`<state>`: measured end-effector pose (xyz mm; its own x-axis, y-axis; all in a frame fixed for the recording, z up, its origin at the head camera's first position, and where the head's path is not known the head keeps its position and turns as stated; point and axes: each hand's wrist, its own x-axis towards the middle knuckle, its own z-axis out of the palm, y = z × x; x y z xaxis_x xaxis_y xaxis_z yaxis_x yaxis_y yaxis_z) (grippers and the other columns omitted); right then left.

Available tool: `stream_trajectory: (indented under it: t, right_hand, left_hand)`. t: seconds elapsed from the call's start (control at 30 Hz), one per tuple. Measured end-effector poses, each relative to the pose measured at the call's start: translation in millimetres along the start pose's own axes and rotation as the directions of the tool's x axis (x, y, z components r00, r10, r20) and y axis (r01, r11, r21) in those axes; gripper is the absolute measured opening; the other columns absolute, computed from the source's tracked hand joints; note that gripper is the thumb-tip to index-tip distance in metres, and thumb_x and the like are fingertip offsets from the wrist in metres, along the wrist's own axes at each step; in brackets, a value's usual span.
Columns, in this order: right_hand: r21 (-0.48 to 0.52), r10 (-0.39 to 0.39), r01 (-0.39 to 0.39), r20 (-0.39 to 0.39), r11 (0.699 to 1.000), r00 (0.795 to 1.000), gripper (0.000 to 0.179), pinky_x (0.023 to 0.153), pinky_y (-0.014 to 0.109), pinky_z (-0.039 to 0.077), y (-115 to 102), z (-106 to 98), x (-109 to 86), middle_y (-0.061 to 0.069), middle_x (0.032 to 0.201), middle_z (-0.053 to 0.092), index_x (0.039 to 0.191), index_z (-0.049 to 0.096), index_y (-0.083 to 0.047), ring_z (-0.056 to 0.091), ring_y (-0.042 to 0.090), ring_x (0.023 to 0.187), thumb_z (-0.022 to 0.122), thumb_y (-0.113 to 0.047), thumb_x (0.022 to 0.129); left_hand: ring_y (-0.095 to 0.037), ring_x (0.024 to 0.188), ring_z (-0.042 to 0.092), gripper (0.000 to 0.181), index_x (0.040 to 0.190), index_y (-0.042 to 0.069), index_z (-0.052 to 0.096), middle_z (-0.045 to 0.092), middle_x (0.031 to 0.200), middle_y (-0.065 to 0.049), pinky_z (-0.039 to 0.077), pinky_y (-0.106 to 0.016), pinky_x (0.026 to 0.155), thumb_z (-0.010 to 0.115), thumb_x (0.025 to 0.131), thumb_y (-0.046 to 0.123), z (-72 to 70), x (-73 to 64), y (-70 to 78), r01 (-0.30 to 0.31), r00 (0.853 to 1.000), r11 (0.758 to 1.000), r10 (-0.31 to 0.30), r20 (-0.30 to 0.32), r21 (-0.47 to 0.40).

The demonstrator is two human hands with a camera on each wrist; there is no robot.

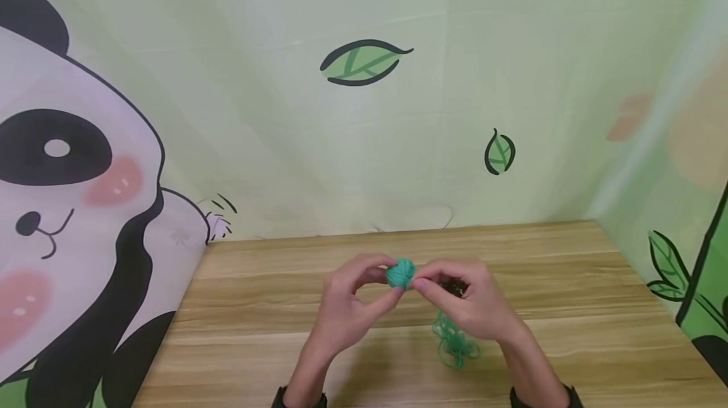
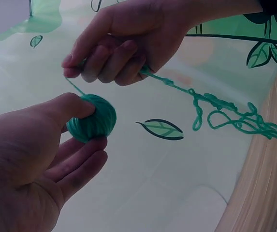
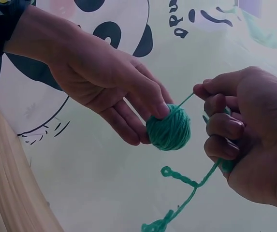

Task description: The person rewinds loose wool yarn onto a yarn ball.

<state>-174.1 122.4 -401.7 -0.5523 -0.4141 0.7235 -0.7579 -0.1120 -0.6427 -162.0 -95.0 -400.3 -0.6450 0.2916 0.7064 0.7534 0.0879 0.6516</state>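
Observation:
A small ball of green yarn (image 1: 400, 273) is held above the table by my left hand (image 1: 354, 304), its thumb on one side and fingertips on the other. Close beside it, my right hand (image 1: 474, 297) pinches the yarn strand between thumb and forefinger. In the right wrist view a short taut length runs from the ball (image 3: 169, 128) to those fingertips. The other fingers of the right hand (image 3: 254, 130) curl round more of the yarn. From under that hand a loose, looped tangle of yarn (image 1: 455, 340) hangs down, seen stretching off to the right in the left wrist view.
Beneath the hands is a wood-grain table (image 1: 256, 319). Behind it hangs a pale green backdrop (image 1: 273, 111) printed with leaves and a large panda (image 1: 68, 174) at the left. The backdrop meets the table's far edge.

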Motion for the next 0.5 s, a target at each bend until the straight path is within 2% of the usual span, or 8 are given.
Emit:
stream_trajectory:
  t: [0.13, 0.2, 0.37, 0.5]
  right_hand:
    - [0.069, 0.021, -0.018, -0.041, 0.997, 0.999, 0.02, 0.033, 0.026, 0.033, -2.6, -2.0, -0.4, 0.009, 0.075, 0.067, 0.096, 0.073, 0.007, 0.044, 0.01, 0.052, 0.063, 0.022, 0.088]
    - [0.071, 0.043, -0.039, -0.061, 0.997, 0.997, 0.019, 0.034, 0.027, 0.035, -2.9, -2.6, -0.7, 0.012, 0.076, 0.068, 0.095, 0.072, 0.008, 0.046, 0.011, 0.053, 0.062, 0.022, 0.089]
    - [-0.015, 0.126, -0.129, -0.121, 0.992, 0.985, 0.023, 0.042, 0.019, 0.046, 0.3, -3.7, -0.6, 0.011, 0.075, 0.07, 0.094, 0.073, 0.005, 0.054, 0.009, 0.056, 0.062, 0.025, 0.088]
    - [-0.069, 0.197, -0.206, -0.116, 0.976, 0.973, 0.02, 0.048, 0.015, 0.05, 6.5, -2.3, -0.7, 0.008, 0.076, 0.071, 0.092, 0.073, 0.005, 0.056, 0.01, 0.058, 0.064, 0.023, 0.088]
  left_hand:
    - [-0.023, 0.088, 0.073, 0.034, 0.111, -0.01, 0.067, 0.072, 0.105, -0.021, 0.066, -0.039, 0.079, 0.078, 0.079, -0.016, 0.5, -1.7, -0.7, 0.0, 0.997, 0.998, 0.005, 0.079, -0.059]
    - [-0.022, 0.089, 0.073, 0.034, 0.112, -0.01, 0.067, 0.072, 0.106, -0.021, 0.066, -0.039, 0.079, 0.078, 0.08, -0.016, 0.8, -2.6, -0.5, -0.001, 0.993, 0.995, 0.012, 0.115, -0.101]
    - [-0.025, 0.093, 0.072, 0.036, 0.115, -0.012, 0.065, 0.071, 0.11, -0.024, 0.065, -0.041, 0.08, 0.076, 0.081, -0.017, 0.3, -4.0, 0.4, 0.007, 0.985, 0.972, 0.033, 0.167, -0.233]
    - [-0.027, 0.096, 0.072, 0.037, 0.117, -0.012, 0.064, 0.069, 0.112, -0.027, 0.065, -0.044, 0.082, 0.075, 0.082, -0.018, -1.0, -5.7, -0.7, 0.02, 0.984, 0.955, 0.034, 0.175, -0.297]
